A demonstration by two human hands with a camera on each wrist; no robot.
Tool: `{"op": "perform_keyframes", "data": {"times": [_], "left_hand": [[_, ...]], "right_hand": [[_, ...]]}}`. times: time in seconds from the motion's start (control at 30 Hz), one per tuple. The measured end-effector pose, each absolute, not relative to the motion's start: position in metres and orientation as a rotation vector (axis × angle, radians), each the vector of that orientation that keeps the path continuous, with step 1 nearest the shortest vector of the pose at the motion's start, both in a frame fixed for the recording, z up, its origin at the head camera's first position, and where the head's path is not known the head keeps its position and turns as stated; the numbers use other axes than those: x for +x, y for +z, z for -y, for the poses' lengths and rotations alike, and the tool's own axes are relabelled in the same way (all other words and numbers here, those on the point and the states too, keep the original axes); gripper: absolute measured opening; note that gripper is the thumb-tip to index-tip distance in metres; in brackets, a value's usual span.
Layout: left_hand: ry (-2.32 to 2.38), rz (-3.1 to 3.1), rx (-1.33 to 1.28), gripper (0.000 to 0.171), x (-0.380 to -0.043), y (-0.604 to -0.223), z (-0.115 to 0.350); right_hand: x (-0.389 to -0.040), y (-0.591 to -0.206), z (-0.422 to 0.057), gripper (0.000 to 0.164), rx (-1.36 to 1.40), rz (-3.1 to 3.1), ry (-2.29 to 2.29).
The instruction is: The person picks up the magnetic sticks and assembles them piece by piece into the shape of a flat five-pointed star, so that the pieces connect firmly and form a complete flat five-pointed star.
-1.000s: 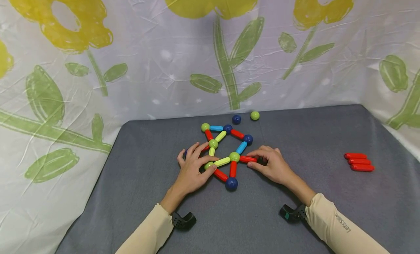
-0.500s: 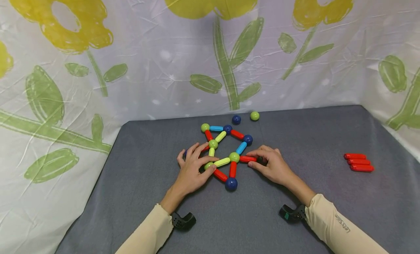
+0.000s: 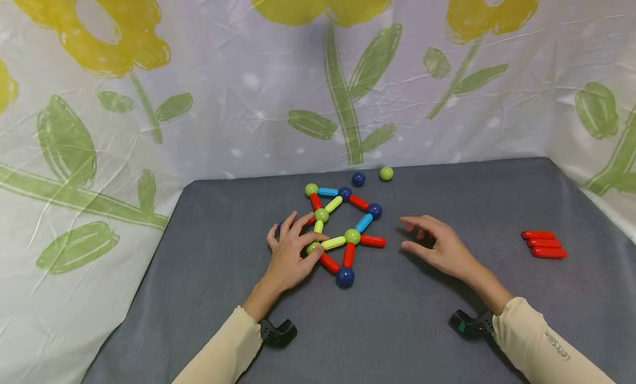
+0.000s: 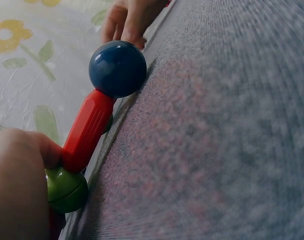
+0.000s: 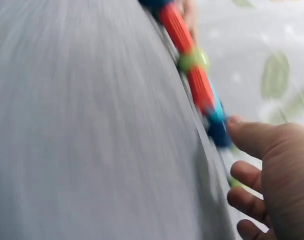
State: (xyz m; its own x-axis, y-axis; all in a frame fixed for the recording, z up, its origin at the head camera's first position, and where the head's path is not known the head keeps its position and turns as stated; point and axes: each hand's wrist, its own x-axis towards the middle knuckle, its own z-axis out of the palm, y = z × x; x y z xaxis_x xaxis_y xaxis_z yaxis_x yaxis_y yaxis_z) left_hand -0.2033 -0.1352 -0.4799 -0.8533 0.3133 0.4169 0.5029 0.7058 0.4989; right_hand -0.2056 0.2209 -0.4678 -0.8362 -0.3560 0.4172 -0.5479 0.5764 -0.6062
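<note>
Red, blue and yellow-green magnetic rods joined by green and navy balls form a flat linked shape on the table. My left hand (image 3: 290, 258) rests over its left side, thumb and index finger pinching a green ball (image 4: 67, 190). From that ball a red rod (image 4: 89, 131) runs to a navy ball (image 4: 117, 69) at the near corner. My right hand (image 3: 442, 246) is off to the right, its fingers apart and holding nothing. Between it and the shape, a red rod (image 3: 372, 241) sticks out from another green ball (image 3: 352, 236). My left fingers partly hide a navy ball at the left.
Several loose red rods (image 3: 545, 244) lie side by side at the right of the grey table (image 3: 377, 340). Beyond the shape, a loose navy ball (image 3: 358, 179) and a loose green ball (image 3: 386, 174) sit near the back edge. A flower-printed sheet (image 3: 223, 97) hangs behind.
My right hand has let go of the red rod and moved right, its fingers spreading. That rod stays attached to the green ball. The shape's near part has shifted slightly left; my left hand stays put.
</note>
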Motion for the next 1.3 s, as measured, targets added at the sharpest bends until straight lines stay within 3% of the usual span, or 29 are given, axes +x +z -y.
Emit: {"op": "perform_keyframes", "data": {"times": [0.33,0.53,0.63,0.87,1.07,1.3], "left_hand": [[-0.881,2.640,-0.633,0.021,-0.204,-0.480,0.135],[-0.883,2.632,-0.635,0.021,-0.204,-0.480,0.136],[-0.884,2.631,-0.635,0.020,-0.204,-0.480,0.136],[-0.884,2.644,-0.629,0.021,-0.204,-0.479,0.135],[-0.884,2.630,-0.635,0.020,-0.203,-0.479,0.133],[-0.883,2.625,-0.628,0.020,-0.203,-0.479,0.135]], "right_hand": [[-0.190,-0.462,-0.352,0.047,0.330,2.628,0.666],[-0.177,-0.467,-0.400,0.071,0.038,2.784,0.587],[-0.171,-0.471,-0.413,0.077,0.011,2.817,0.601],[-0.164,-0.475,-0.428,0.060,0.029,2.780,0.735],[-0.162,-0.475,-0.434,0.063,0.001,2.834,0.721],[-0.170,-0.475,-0.425,0.054,0.060,2.855,0.659]]}}
